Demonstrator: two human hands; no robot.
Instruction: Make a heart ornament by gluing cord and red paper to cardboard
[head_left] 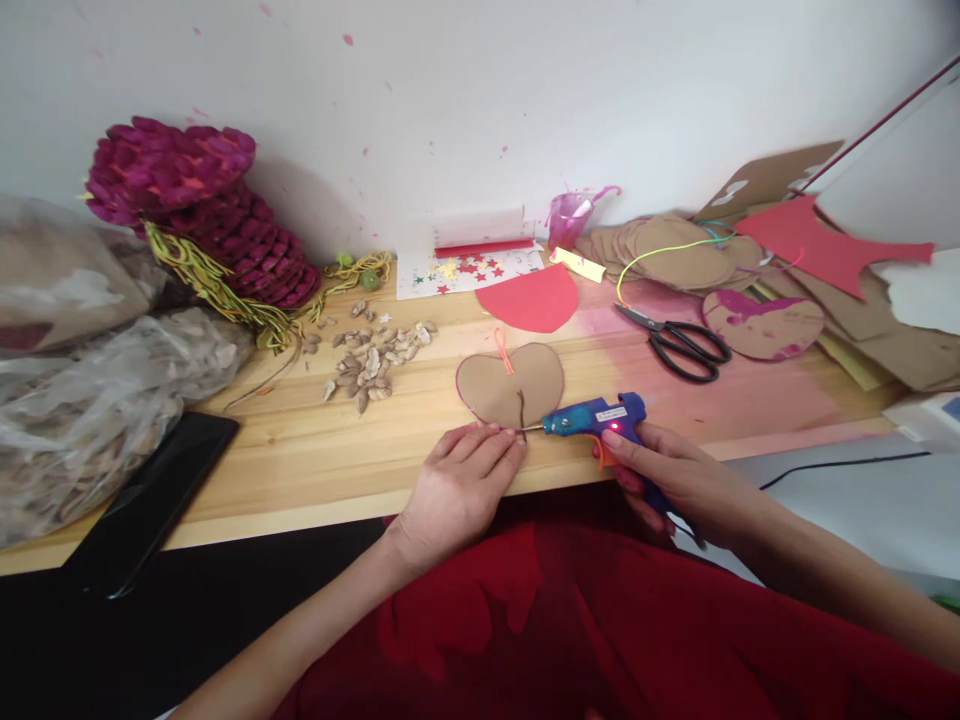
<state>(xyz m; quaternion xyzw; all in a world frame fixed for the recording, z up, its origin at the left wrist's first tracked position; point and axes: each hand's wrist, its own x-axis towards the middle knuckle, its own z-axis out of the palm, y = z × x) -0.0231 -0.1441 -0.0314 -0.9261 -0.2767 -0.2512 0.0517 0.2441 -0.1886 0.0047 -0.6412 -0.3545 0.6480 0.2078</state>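
Note:
My right hand (675, 478) grips a blue hot glue gun (596, 416) with a red light lit, its nozzle pointing left at the bottom tip of a brown heart-shaped cardboard piece (510, 384). An orange loop sits at the top of that heart and a thin dark strip runs down its middle. My left hand (461, 480) lies at the table's front edge with fingers together and stretched forward, fingertips pressing by the heart's lower tip next to the nozzle. Whether anything is pinched under them is hidden.
On the wooden table (315, 460): black scissors (684, 345), a red paper half-round (529, 298), a star sticker sheet (465, 270), scattered seeds (371, 362), magenta scaled ornaments (202, 215), plastic bags (82, 400), a black phone (146, 500), cardboard cut-outs (757, 280).

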